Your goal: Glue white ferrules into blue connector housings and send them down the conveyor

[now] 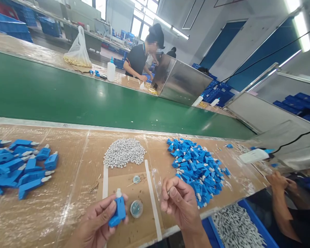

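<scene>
My left hand (99, 220) holds a blue plastic part (118, 210) with a white tip pointing up, above the brown cardboard. To the right of the cardboard, my right hand (179, 203) has its thumb and forefinger pinched on something small and greyish, mostly hidden by the fingertips. Between the hands sits a small round dish (136, 208) of clear bluish liquid, with a smaller dish (136, 179) behind it. A pile of small grey-white pieces (124, 152) lies at the back of the cardboard. Many blue parts (196, 165) are heaped behind my right hand.
Larger blue parts (20, 165) lie at the left. A green conveyor belt (93, 96) crosses behind the table. At the lower right is a blue bin (250, 210) of grey pieces, near another person's hands (279, 181) and a white bottle (254, 156). A person (139, 57) works across the belt.
</scene>
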{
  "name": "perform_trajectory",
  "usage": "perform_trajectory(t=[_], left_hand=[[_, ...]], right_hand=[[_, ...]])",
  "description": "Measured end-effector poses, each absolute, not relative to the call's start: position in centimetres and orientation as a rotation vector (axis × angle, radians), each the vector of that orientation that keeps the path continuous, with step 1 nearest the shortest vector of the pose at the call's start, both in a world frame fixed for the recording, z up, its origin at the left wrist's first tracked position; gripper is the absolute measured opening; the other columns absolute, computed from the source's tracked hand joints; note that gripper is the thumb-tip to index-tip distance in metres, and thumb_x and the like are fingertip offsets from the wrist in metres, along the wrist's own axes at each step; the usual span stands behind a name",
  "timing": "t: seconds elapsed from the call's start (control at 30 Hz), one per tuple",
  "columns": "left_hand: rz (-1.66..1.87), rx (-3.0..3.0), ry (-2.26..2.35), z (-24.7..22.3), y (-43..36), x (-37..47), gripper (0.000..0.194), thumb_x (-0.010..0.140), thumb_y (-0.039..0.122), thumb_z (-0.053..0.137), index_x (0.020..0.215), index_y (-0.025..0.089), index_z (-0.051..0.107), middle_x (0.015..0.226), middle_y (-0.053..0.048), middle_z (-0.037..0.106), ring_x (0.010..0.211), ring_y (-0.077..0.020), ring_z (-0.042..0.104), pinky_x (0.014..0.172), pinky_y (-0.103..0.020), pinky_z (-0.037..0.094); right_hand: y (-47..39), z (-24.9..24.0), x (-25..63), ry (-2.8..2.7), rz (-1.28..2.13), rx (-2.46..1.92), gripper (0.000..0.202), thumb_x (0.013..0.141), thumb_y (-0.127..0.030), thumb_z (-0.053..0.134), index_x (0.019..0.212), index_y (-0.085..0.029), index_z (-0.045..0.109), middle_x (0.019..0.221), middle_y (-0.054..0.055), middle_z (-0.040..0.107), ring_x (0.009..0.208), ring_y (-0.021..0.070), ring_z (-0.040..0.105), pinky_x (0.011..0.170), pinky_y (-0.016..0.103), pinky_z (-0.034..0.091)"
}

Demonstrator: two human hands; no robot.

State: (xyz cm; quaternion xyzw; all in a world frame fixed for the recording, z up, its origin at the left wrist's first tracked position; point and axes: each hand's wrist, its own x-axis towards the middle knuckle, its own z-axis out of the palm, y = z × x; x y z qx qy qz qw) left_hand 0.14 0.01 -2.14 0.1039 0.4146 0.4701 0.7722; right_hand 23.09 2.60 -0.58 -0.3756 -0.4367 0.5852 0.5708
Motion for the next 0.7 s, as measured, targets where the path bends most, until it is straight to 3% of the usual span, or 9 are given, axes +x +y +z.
perform_trajectory(t=[0.17, 0.3, 0.4, 0.7], left_hand=[[0.943, 0.402, 0.739, -2.2, 0.1, 1.0, 0.036, 0.075, 0.038, 0.086, 0.097, 0.010, 0.080, 0.084, -0.012, 0.072, 0.069, -0.0142, 0.066, 0.052, -0.015, 0.047], [0.923, 0.533, 0.698, -2.5, -0.1, 1.7, 0.038, 0.081, 0.043, 0.080, 0.103, 0.013, 0.080, 0.081, -0.010, 0.071, 0.066, -0.0129, 0.062, 0.052, -0.017, 0.046], [0.946, 0.651, 0.715, -2.8, -0.3, 1.9, 0.039, 0.084, 0.046, 0.077, 0.105, 0.014, 0.079, 0.081, -0.008, 0.070, 0.066, -0.0135, 0.059, 0.055, -0.021, 0.047], [1.034, 0.817, 0.759, -2.7, -0.3, 2.0, 0.032, 0.086, 0.039, 0.076, 0.106, 0.014, 0.076, 0.078, -0.005, 0.069, 0.064, -0.0125, 0.060, 0.061, -0.024, 0.048]], right_hand=[[1.0, -1.0, 22.6, -1.000, 1.366, -0.993, 0.026, 0.079, -0.041, 0.084, 0.076, -0.018, 0.073, 0.064, 0.003, 0.070, 0.046, 0.0124, 0.066, 0.038, 0.016, 0.050], [-0.1, -0.9, 21.7, -1.109, 1.414, -1.058, 0.010, 0.084, -0.029, 0.081, 0.084, -0.020, 0.078, 0.076, 0.005, 0.076, 0.062, 0.0159, 0.074, 0.053, 0.021, 0.060], [-0.3, -0.5, 21.2, -1.196, 1.432, -1.128, 0.009, 0.088, -0.029, 0.078, 0.088, -0.020, 0.078, 0.077, 0.006, 0.078, 0.068, 0.0168, 0.075, 0.061, 0.023, 0.063], [0.0, -0.3, 20.4, -1.208, 1.543, -1.152, 0.015, 0.087, -0.033, 0.078, 0.083, -0.018, 0.074, 0.065, 0.001, 0.069, 0.054, 0.0118, 0.066, 0.047, 0.019, 0.057]])
